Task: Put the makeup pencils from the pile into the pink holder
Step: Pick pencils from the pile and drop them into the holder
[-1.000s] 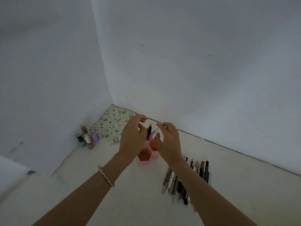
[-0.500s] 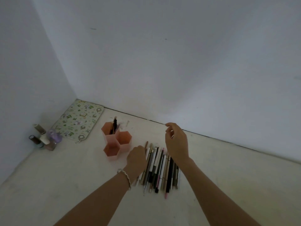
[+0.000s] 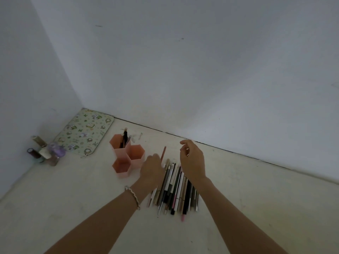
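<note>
The pink holder [image 3: 128,158] has three hexagonal cups and stands on the pale surface, left of the pile. A few pencils [image 3: 125,138] stand in its far cup. The pile of makeup pencils [image 3: 174,187] lies in a row between my forearms. My left hand [image 3: 151,170] is at the pile's left edge, closed on a pink pencil [image 3: 163,153] that sticks up and away from it. My right hand [image 3: 192,162] hovers above the pile's far end, fingers loosely curled, nothing visible in it.
Several nail polish bottles [image 3: 45,153] stand in the left corner by the wall. A patterned flat mat [image 3: 84,132] lies behind the holder. White walls close off the left and far sides.
Both hands left the holder and came down to the pile. My left hand has picked a pink pencil off the pile's left edge; my right hand stays raised above it.
</note>
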Motion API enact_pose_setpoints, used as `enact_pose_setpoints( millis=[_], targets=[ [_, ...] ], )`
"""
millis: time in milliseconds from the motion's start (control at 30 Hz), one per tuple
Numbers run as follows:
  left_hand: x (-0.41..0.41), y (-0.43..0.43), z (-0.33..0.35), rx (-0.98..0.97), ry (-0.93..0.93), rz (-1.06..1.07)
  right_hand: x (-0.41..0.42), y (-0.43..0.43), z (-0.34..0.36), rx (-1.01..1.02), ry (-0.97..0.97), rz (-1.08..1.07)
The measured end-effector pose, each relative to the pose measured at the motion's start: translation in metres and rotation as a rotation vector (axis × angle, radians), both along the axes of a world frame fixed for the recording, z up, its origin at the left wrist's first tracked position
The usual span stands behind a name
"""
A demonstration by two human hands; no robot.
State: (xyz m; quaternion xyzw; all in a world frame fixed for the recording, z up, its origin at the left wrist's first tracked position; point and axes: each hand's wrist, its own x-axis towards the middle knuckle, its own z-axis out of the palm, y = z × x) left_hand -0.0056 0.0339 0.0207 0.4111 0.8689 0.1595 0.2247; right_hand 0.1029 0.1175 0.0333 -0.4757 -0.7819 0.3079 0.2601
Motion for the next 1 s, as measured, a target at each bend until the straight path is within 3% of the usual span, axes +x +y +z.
enact_pose_setpoints(
  millis=[133, 233, 400, 467, 667, 800, 900, 1000],
  targets=[
    [-0.022, 0.007, 0.052, 0.440, -0.168, 0.098, -0.022, -0.008, -0.007, -0.113, -0.222, 0.057],
    [-0.041, 0.003, 0.080, 0.654, -0.220, 0.142, -0.045, -0.023, -0.016, -0.214, -0.399, 0.121],
    [-0.059, -0.017, 0.084, 0.719, -0.272, 0.102, -0.064, -0.045, -0.027, -0.097, -0.716, 0.187],
    [-0.064, -0.024, 0.080, 0.698, -0.257, 0.098, -0.068, -0.051, -0.032, -0.067, -0.738, 0.180],
    [-0.075, -0.036, 0.075, 0.711, -0.230, 0.127, -0.075, -0.064, -0.048, -0.075, -0.650, 0.135],
    [-0.095, -0.039, 0.083, 0.809, -0.201, 0.207, -0.074, -0.058, -0.038, -0.201, -0.374, 0.048],
    [-0.122, -0.047, 0.087, 0.920, -0.119, 0.349, -0.070, -0.043, -0.017, -0.165, -0.178, -0.071],
    [-0.134, -0.055, 0.079, 0.902, -0.047, 0.399, -0.066, -0.030, 0.004, -0.126, 0.043, -0.138]
  ],
)
